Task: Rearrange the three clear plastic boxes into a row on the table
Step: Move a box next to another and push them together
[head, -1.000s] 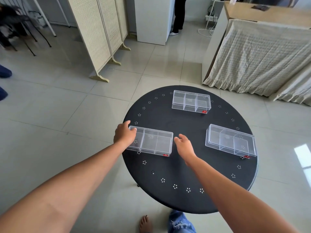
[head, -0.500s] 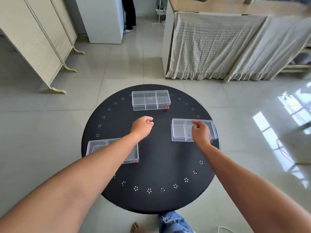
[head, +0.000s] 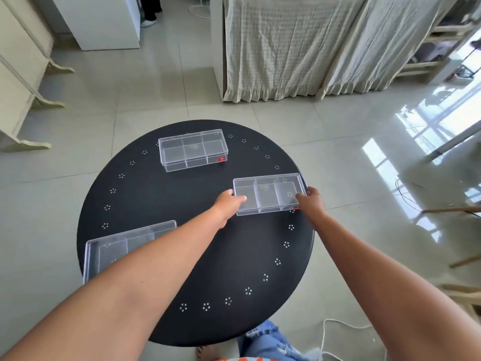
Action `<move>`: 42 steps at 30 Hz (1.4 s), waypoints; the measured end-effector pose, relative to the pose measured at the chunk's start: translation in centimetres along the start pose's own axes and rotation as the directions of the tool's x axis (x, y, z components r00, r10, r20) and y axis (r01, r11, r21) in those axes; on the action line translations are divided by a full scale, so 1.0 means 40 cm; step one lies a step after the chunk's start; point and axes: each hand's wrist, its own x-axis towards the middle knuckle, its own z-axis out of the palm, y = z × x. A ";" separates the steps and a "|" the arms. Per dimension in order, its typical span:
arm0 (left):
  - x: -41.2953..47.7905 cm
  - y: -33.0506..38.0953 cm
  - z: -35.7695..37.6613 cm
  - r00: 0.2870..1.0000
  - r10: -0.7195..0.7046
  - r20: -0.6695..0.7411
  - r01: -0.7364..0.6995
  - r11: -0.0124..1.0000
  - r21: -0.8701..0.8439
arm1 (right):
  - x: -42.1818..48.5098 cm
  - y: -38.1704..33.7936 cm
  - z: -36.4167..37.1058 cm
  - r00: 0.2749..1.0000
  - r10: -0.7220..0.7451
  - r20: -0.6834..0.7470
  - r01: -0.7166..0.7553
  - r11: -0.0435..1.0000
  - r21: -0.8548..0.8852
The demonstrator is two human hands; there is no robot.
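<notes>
Both hands (head: pixel 270 203) grip a clear rectangular box (head: pixel 269 195) on matte round table (head: pixel 197 256).

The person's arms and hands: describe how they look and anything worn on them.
Both arms are bare from the frame's lower edge to the fingers: no sleeves, gloves, watch or bracelets show. The left hand and the right hand carry no rings that I can make out, and the nails are too small to judge. No cables or markings appear on either forearm.
</notes>
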 end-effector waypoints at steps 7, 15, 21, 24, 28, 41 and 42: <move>-0.012 -0.001 -0.010 0.998 0.009 0.066 -0.004 0.998 -0.070 | -0.007 -0.013 0.022 0.999 0.016 0.049 -0.020 0.996 0.092; -0.043 -0.004 -0.172 0.989 0.065 -0.134 -0.067 0.998 -0.006 | -0.090 -0.116 0.129 0.987 -0.080 0.143 0.060 0.988 0.139; -0.099 -0.039 -0.354 0.957 0.053 -0.286 -0.050 0.999 0.019 | -0.174 -0.191 0.268 0.951 -0.145 0.274 0.096 0.978 0.185; -0.124 -0.081 -0.437 0.934 0.043 -0.354 -0.044 0.999 0.006 | -0.223 -0.221 0.336 0.929 -0.153 0.336 0.109 0.983 0.144; -0.159 -0.143 -0.526 0.917 0.022 -0.399 -0.033 0.999 -0.021 | -0.283 -0.250 0.415 0.892 -0.172 0.418 0.130 0.983 0.129; -0.224 -0.280 -0.675 0.909 -0.077 -0.411 0.002 0.984 -0.179 | -0.377 -0.294 0.574 0.822 -0.155 0.548 0.157 0.987 0.043; -0.224 -0.288 -0.681 0.910 -0.083 -0.407 0.006 0.982 -0.187 | -0.379 -0.295 0.582 0.821 -0.147 0.552 0.155 0.987 0.033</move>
